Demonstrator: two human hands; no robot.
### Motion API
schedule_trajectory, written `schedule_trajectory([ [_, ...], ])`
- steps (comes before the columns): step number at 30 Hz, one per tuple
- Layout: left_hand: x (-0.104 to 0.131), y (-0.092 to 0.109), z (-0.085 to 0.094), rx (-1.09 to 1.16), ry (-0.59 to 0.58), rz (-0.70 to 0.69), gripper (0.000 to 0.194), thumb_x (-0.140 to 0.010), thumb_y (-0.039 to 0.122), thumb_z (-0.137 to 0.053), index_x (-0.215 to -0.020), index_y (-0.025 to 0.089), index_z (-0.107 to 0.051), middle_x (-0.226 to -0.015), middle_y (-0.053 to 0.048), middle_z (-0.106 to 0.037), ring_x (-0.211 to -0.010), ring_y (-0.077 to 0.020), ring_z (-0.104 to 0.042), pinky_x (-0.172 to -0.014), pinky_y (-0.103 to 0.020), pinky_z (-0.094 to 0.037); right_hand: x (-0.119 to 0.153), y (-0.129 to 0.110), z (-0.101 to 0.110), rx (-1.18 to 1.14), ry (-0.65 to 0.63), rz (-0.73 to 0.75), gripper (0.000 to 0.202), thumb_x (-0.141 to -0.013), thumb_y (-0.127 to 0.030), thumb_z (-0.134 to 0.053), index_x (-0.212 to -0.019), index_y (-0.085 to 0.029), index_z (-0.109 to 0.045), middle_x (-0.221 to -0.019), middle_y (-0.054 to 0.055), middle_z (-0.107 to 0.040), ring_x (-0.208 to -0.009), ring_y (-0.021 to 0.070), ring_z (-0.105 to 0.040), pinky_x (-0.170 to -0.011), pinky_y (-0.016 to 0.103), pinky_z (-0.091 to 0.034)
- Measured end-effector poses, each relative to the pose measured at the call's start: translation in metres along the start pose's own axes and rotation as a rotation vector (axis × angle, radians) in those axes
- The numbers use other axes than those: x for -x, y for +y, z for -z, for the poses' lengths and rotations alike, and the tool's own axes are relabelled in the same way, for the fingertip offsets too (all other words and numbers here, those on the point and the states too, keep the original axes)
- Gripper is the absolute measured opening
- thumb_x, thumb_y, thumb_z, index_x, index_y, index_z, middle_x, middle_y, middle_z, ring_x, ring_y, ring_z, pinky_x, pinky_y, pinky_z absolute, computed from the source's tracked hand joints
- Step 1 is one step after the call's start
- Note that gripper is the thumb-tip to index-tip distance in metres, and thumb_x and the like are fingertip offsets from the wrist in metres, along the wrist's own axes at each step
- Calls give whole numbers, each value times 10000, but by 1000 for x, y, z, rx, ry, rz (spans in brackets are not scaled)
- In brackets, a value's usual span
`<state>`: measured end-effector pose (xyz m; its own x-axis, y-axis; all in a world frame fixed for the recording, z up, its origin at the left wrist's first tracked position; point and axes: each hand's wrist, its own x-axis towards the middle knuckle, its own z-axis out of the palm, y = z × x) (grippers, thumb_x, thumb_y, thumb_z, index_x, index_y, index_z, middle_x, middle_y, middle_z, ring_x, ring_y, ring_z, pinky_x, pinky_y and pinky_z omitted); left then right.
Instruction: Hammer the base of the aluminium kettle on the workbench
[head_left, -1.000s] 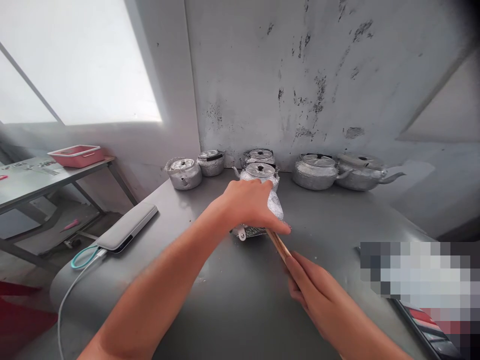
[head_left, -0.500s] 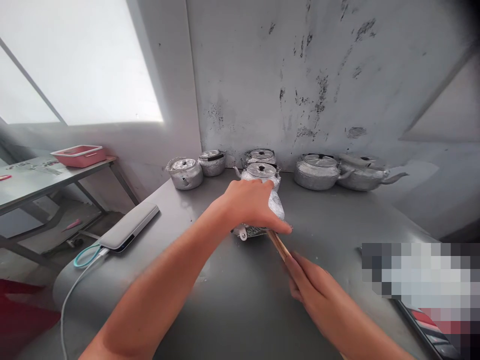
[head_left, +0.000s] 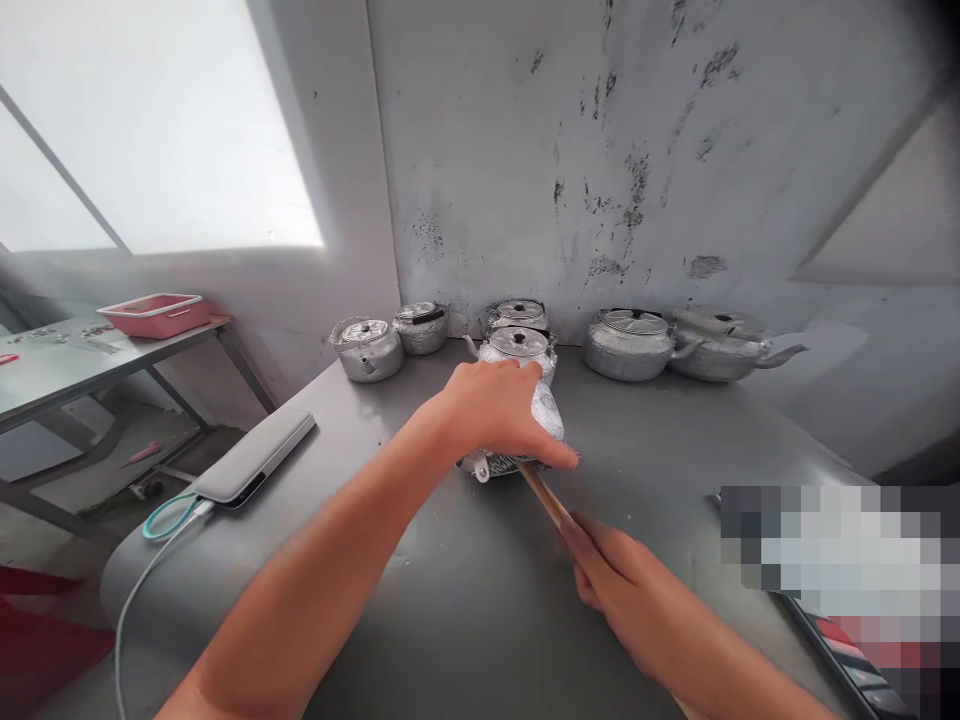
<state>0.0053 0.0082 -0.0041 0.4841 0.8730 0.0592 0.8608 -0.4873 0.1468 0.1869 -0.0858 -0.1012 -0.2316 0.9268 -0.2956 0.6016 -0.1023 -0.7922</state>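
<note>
The silver vessel [head_left: 547, 408] sits on the tabletop [head_left: 420, 610], mostly hidden under the left hand [head_left: 499, 405], whose fingers spread over it with the thumb apart; what it contains cannot be seen. The right hand [head_left: 600, 560] has its fingers closed round a wooden stick [head_left: 546, 495], its far end at the vessel's near side, under the left thumb. Beyond stand six kettles: two at left [head_left: 371, 357] [head_left: 424, 335], two in the middle, one behind the other [head_left: 517, 345] [head_left: 517, 312], and two at right [head_left: 628, 350] [head_left: 716, 355]. Lids top the left and middle ones; their insides are hidden. A red basket [head_left: 161, 320] rests on the side table [head_left: 75, 360]. Since the earlier frame, the stick's far end has shifted slightly left along the vessel.
</note>
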Motion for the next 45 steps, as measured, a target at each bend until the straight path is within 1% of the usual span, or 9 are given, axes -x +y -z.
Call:
schedule_trajectory([
  [9, 2, 3, 1, -25, -27, -25, 878, -612, 812, -602, -1271, 239, -522, -1169, -79, -654, -949, -297, -633, -755, -383, -495, 7, -11, 7, -40, -95, -123, 428, -1017, -550, -258, -746, -241, -380, -662, -67, -315, -470, 93, -288, -407, 233, -246],
  [16, 3, 4, 1, -36, -52, -34, 849, -605, 800, -614, -1231, 233, -533, -1136, -77, -643, -940, -293, -632, -755, -381, -507, 11, -9, 2, -81, -96, -120, 400, -1017, -554, -241, -832, -245, -415, -662, -76, -306, -475, 89, -295, -393, 208, -243],
  [22, 2, 5, -5, -16, 16, -106, 919, -638, 729, -640, -1403, 255, -455, -1262, -88, -581, -1088, -307, -585, -843, -392, -506, 11, -17, 5, -150, -186, -177, 424, -1025, -547, -218, -909, -225, -468, -749, -61, -545, -373, 36, -384, -480, 222, -382],
  [26, 0, 7, -8, -10, 65, -226, 726, -677, 701, -631, -1281, 302, -572, -1323, -56, -525, -1119, -274, -561, -873, -374, -493, 7, -14, 4, -263, -190, -228, 430, -1002, -589, -262, -1053, -228, -490, -751, -56, -603, -341, 48, -423, -469, 235, -389],
  [32, 3, 9, -6, -45, 26, -234, 699, -662, 646, -661, -1263, 305, -562, -1273, -75, -553, -1174, -322, -509, -934, -437, -451, 0, -11, 1, -321, -187, -300, 387, -1024, -480, -243, -1153, -206, -484, -622, -82, -531, -338, 72, -424, -426, 225, -378],
  [37, 8, 6, -1, -45, -13, -217, 803, -582, 613, -722, -1297, 306, -524, -1483, -92, -388, -1353, -374, -349, -993, -475, -426, 3, -13, 1, -278, -159, -276, 375, -1020, -502, -257, -1084, -211, -485, -600, -96, -464, -350, 66, -374, -404, 212, -363],
  [39, 8, 6, 0, -28, -33, -201, 815, -577, 599, -720, -1310, 308, -514, -1455, -100, -410, -1305, -365, -407, -951, -455, -458, 3, -12, -1, -238, -126, -225, 393, -1016, -532, -264, -1027, -209, -489, -598, -109, -401, -349, 52, -317, -402, 208, -350],
  [42, 7, 5, 1, -8, -55, -142, 821, -596, 602, -698, -1341, 319, -501, -1251, -89, -541, -1036, -303, -575, -804, -388, -505, 4, -8, -5, -217, -95, -181, 446, -995, -605, -260, -987, -218, -481, -614, -109, -351, -376, 58, -286, -374, 204, -326],
  [45, 5, 4, 0, -20, -50, -113, 876, -611, 628, -678, -1412, 336, -476, -1162, -74, -565, -922, -269, -595, -752, -359, -502, 5, -3, -10, -241, -73, -173, 462, -977, -644, -250, -1017, -238, -468, -631, -103, -347, -406, 76, -286, -346, 201, -306],
])
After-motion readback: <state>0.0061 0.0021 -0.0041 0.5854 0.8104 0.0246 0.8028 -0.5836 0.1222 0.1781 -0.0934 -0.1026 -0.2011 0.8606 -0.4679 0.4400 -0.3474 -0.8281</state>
